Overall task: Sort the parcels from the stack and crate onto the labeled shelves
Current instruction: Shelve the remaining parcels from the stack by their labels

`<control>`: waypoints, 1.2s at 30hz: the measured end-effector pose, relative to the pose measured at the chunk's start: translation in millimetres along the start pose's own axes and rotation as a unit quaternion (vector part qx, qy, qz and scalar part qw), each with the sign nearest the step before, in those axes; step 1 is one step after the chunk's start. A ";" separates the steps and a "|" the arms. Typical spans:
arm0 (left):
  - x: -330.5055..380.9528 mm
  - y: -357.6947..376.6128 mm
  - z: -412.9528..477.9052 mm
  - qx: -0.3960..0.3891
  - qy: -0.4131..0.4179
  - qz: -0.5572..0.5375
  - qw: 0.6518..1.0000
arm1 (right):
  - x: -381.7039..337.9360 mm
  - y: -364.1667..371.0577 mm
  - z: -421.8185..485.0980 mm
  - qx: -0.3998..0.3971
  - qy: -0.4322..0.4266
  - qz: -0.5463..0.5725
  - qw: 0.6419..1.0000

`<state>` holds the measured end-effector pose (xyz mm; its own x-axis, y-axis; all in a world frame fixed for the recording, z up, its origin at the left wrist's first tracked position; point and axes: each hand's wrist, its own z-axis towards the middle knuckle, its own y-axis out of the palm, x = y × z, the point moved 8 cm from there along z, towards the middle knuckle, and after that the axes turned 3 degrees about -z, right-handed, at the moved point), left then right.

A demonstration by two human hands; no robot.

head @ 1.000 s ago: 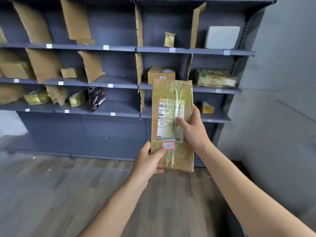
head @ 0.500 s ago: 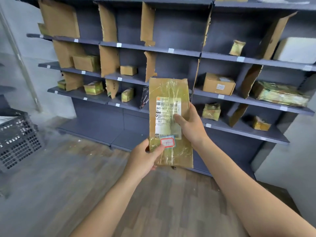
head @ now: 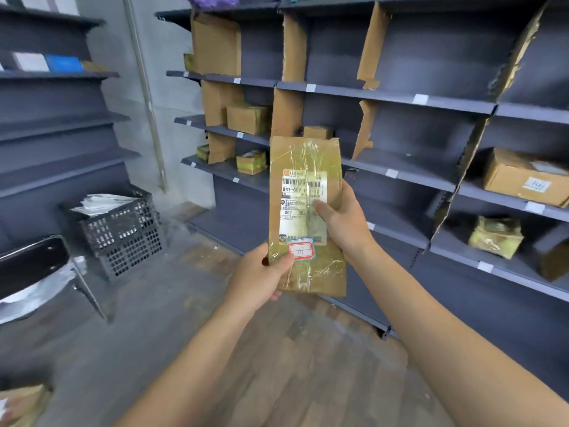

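Both hands point(head: 258, 275) point(head: 341, 220) grip flat rectangular cardboard parcel point(head: 323, 272), glossy tape-wrapped

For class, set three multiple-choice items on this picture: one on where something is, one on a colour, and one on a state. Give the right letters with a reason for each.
1. Where does the black crate stand?
A. on the top shelf
B. on the floor, left of the shelves
C. hung from the wall

2. What colour is the border of the small sticker low on the parcel?
A. red
B. green
C. black

3. What state is the parcel in?
A. lying on a shelf
B. dropped on the floor
C. held upright by the left hand and the right hand

Answers
1 B: the crate sits at floor level beside the unit's left end.
2 A: a red frame rings the white sticker.
3 C: the left hand grips its lower edge and the right hand its side.
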<state>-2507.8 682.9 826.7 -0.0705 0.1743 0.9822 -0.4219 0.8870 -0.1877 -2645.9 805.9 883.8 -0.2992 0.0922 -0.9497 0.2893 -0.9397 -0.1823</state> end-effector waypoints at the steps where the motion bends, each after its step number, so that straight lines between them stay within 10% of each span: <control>1: -1.1 -7.1 14.3 0.005 -0.001 0.003 1.000 | 2.2 10.2 14.7 -0.006 -0.001 0.008 1.000; 36: -27.8 -251.0 517.9 0.032 0.000 -0.028 0.999 | 34.7 312.9 487.9 -0.006 -0.026 -0.017 1.000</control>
<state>-2868.0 233.9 852.1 -0.0459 0.1258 0.9910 -0.4826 0.8658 -0.1323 -3009.5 354.3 918.0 -0.3557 0.1056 -0.9286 0.2891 -0.9324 -0.2167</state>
